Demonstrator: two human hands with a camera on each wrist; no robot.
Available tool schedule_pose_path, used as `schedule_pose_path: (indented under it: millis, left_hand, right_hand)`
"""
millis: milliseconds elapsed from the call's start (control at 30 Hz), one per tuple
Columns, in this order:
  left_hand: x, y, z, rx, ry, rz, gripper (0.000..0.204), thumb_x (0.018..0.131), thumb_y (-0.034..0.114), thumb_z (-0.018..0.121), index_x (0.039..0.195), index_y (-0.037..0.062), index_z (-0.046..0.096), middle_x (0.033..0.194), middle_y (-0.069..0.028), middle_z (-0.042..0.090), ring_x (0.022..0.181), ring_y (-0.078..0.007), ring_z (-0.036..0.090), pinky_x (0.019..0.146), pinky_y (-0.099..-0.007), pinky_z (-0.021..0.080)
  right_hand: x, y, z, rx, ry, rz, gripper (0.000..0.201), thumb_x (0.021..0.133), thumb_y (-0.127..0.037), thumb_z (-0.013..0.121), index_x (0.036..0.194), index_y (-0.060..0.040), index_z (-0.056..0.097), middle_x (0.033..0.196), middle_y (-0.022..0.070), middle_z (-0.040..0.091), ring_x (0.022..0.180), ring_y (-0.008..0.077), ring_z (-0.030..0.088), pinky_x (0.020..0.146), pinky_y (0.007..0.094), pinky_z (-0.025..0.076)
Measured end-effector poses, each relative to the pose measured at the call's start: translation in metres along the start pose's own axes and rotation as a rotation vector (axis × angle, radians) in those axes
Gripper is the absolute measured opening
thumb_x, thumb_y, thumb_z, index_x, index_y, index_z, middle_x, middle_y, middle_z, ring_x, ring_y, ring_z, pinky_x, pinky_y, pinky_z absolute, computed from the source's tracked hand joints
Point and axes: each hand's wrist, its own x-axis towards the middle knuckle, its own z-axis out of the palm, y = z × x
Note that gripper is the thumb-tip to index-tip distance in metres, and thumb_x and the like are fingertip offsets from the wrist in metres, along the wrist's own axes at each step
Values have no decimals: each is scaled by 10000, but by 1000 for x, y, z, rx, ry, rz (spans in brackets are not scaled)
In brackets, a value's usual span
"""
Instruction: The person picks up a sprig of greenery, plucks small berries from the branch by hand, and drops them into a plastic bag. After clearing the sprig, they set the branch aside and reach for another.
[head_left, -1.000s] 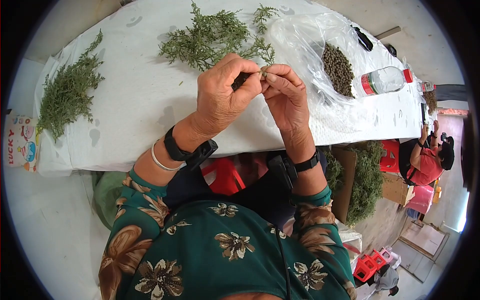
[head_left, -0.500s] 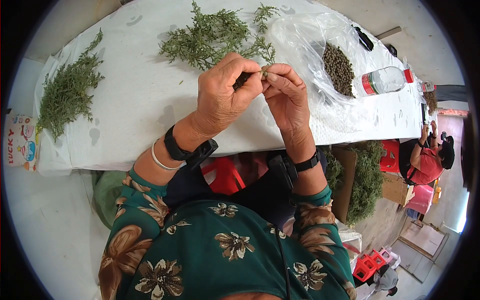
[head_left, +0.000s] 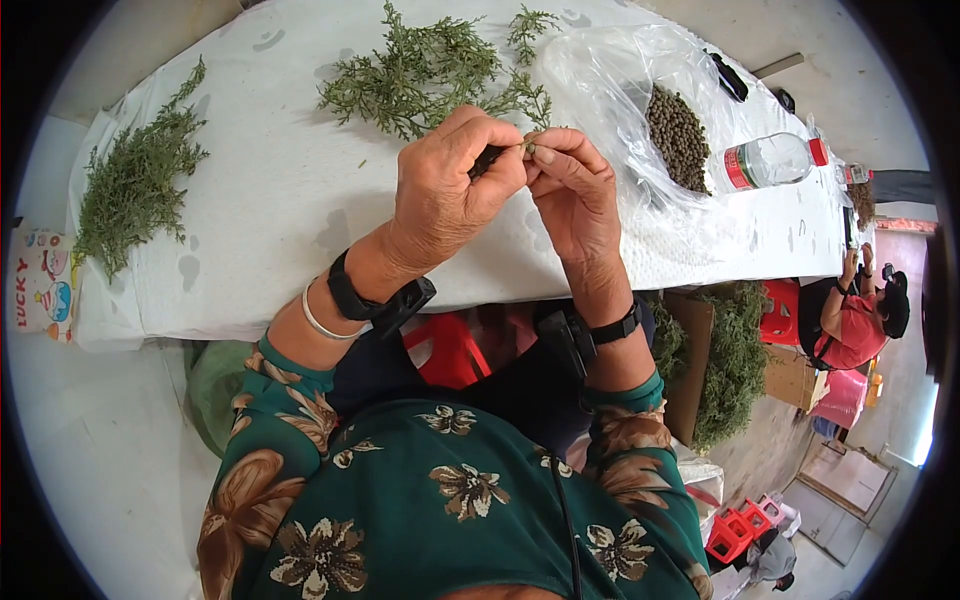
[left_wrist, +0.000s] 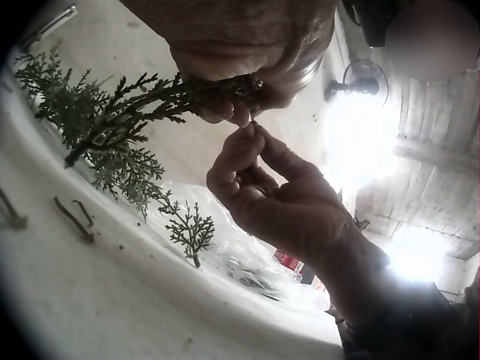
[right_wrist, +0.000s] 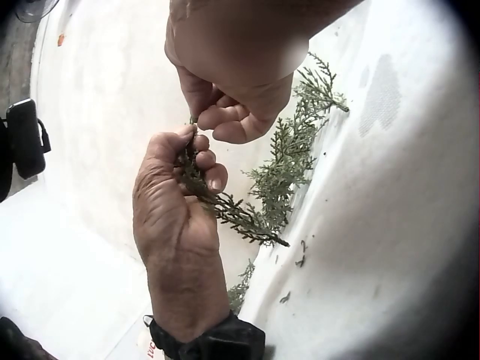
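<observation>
Both hands meet over the white-covered table. My left hand [head_left: 445, 185] has its fingers curled round a dark green conifer sprig [right_wrist: 189, 162], most of it hidden within the palm. At its fingertips, my right hand [head_left: 578, 195] pinches a tiny green piece [head_left: 529, 147] between thumb and forefinger; too small to tell whether it is a seed or a leaf tip. Just beyond the hands lies a pile of leafy conifer branches [head_left: 415, 75]. To their right, an open clear plastic bag [head_left: 590, 75] contains many small brownish round seeds [head_left: 677, 140].
More conifer branches [head_left: 140, 190] lie at the table's left end. A clear bottle with a red cap [head_left: 775, 162] lies beside the bag. Below the table edge at right stands a cardboard box [head_left: 688, 365] with greenery [head_left: 735, 370]. Another person [head_left: 868, 315] sits farther along the table.
The hands keep the same pinching hold over the same spot, drifting only very slightly to the right. Branches, bag and bottle stay where they were.
</observation>
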Motion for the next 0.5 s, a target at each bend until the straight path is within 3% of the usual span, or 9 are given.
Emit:
schedule_pose_path:
  millis: [300,400,500]
  left_hand:
    - [-1,0,0,20,-6,7,128,698,-32,622,786,40,563,678,-56,548,541,-151,549,473,-253,438]
    - [-1,0,0,17,-8,-9,127,698,-31,621,785,40,563,674,-56,549,541,-154,550,472,-255,438]
    - [-1,0,0,7,-4,-1,122,700,-30,620,782,40,564,673,-57,551,541,-155,550,474,-255,438]
  right_hand:
    - [-2,-1,4,-14,16,-11,125,814,31,541,930,29,587,916,101,616,808,159,566,787,283,448]
    - [-1,-1,9,-29,98,-33,92,798,24,581,886,29,609,762,107,615,689,173,575,657,299,469]
    - [-2,0,10,-26,104,-33,92,799,25,581,887,29,608,760,106,615,688,174,576,657,298,470]
